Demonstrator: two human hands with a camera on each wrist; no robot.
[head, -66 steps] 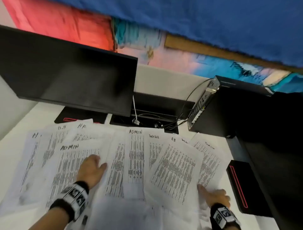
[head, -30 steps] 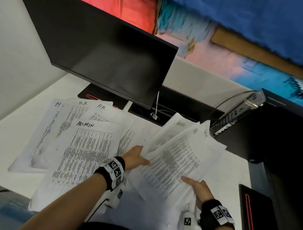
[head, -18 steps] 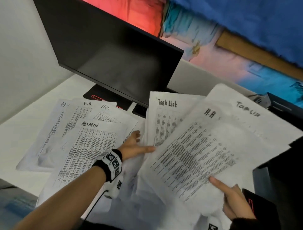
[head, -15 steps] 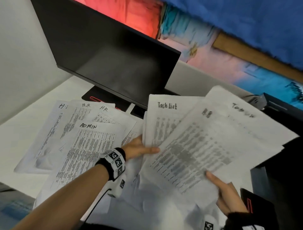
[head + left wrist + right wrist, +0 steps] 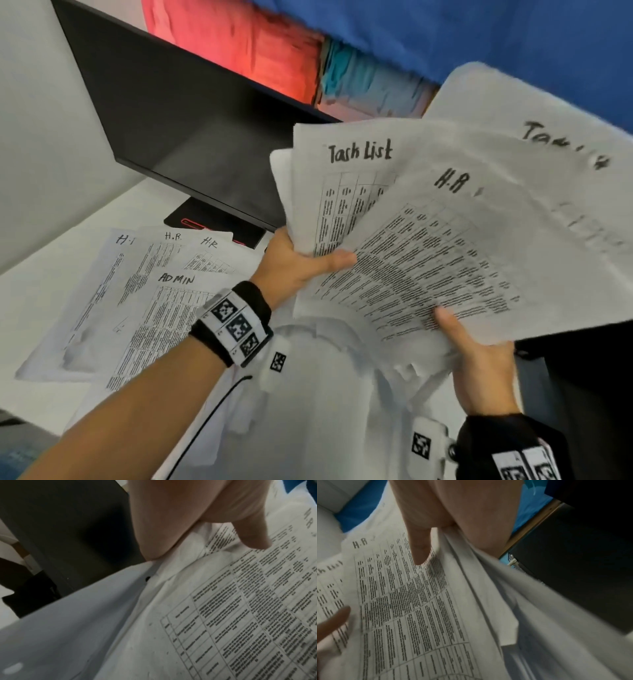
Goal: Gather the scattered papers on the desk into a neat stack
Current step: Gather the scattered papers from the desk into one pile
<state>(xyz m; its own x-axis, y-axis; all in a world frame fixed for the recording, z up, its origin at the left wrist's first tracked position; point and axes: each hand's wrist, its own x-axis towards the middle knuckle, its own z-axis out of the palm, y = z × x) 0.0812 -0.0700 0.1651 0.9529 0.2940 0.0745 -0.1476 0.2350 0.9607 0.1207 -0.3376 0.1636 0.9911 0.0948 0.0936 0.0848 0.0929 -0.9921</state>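
Hands: left hand (image 5: pixel 294 265) clamped on left edge of lifted fan of white printed paper sheets (image 5: pixel 428 240), thumb laid across the front, fingers hidden behind; right hand (image 5: pixel 479 370) pinching the lower right edge, thumb on top, fingers underneath. Gripped at two opposite edges, probably so the loose sheets can be squared without slipping.

Desk: white desktop (image 5: pixel 30 301), carrying the papers not yet gathered; task judged roughly half done.

Monitor: large black flat screen (image 5: pixel 191 137), tilted across the view, black base with red trim (image 5: pixel 212 222) just behind the flat papers; no contact with the raised bundle visible.

Lifted bundle: held up off the desk, between the hands, splayed rather than aligned; "Task List" sheet (image 5: pixel 346 192) at left, "H.R" sheet (image 5: pixel 428 274) in front, another headed sheet (image 5: pixel 548 192) behind at right, heading too blurred to read. Lower corners crumpled near the right hand. Wrist views show only thumbs on the "H.R" page, rear fingers out of sight.

Flat papers: group of white printed sheets lying on the desk (image 5: pixel 144 294), left of the bundle, overlapping; "ADMIN" sheet (image 5: pixel 164 315) on top, three "H.R" sheets fanned behind it.

Wrist bands: black straps with white coded tags (image 5: pixel 236 323) on the left wrist.

Next need: bundle tapped even, then flat papers added; risk of a sheet sliding out of the loose fan.
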